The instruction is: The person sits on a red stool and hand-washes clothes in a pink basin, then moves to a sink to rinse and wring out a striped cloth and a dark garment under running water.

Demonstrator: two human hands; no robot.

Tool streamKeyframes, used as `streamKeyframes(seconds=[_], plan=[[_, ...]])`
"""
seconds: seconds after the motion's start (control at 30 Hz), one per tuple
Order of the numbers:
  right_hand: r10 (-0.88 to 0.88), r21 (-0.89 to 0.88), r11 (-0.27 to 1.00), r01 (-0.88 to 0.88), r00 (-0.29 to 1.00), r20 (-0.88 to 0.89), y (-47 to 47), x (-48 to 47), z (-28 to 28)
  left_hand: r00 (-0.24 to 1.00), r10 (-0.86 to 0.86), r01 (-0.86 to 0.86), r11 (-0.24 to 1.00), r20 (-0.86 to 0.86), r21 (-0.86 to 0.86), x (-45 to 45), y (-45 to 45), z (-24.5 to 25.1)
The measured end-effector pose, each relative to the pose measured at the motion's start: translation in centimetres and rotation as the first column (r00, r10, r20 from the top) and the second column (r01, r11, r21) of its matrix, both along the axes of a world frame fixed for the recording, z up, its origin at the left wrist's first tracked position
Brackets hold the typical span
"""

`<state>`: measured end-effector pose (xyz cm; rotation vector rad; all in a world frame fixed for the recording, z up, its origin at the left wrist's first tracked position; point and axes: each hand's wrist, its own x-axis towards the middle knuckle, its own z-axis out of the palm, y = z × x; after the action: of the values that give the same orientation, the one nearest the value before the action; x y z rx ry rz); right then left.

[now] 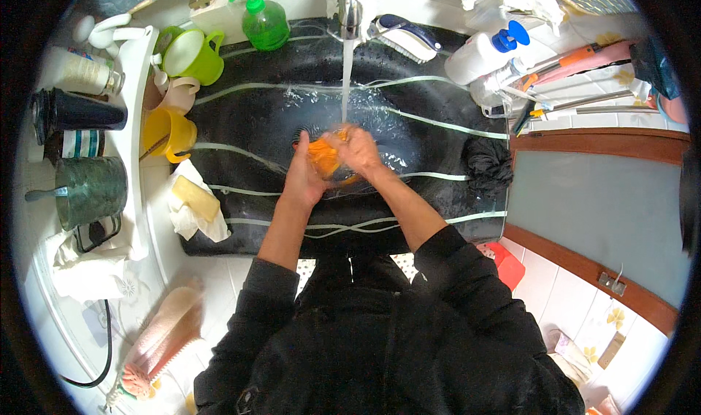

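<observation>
Both hands are over the basin of a black sink (246,113) with pale wavy lines, a little in front of the stream from a metal tap (350,17). An orange cloth (324,154), wet and bunched, is between them. My left hand (306,168) grips its left side, thumb up. My right hand (356,149) closes on its upper right part; motion blurs the fingers. Water lies in the basin beneath. A bundle of black cloth (487,165) rests on the sink's right side. Part of the orange cloth is hidden by the fingers.
Behind the basin stand a green soap pump bottle (265,26) and a scrubbing brush (408,39). At the left are a green mug (194,56), a yellow mug (170,133) and a bar of soap (195,197) on white paper. A white pump bottle (476,59) stands at the back right.
</observation>
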<state>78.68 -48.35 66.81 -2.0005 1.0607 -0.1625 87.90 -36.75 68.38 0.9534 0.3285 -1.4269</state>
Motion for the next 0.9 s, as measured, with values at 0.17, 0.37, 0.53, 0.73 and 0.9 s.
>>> streamKeyframes(seconds=[0.17,0.37,0.53,0.73,0.9], plan=[[0.198,-0.109,0.977,-0.182,0.966,0.166,2.6,0.9,4.5,0.972,0.05,-0.099,0.973,-0.229,-0.21,1.8,-0.8,-2.4],[0.289,-0.317,0.927,-0.203,0.923,0.254,7.3,0.7,9.7,0.996,0.084,-0.059,0.887,0.035,-0.458,1.2,0.0,1.0],[-0.009,-0.405,0.91,0.089,0.981,0.196,4.8,2.5,6.4,0.977,0.185,-0.179,0.982,0.108,-0.06,-0.7,-1.2,0.4],[-0.12,-0.243,0.962,0.123,0.992,0.026,-0.7,1.5,1.2,0.964,0.131,-0.163,0.979,0.232,0.125,-1.4,-1.8,-0.4],[-0.108,-0.174,0.977,0.123,0.99,0.094,-1.7,-1.4,2.1,0.825,0.007,-0.222,0.924,0.565,0.312,-0.7,-1.9,3.5]])
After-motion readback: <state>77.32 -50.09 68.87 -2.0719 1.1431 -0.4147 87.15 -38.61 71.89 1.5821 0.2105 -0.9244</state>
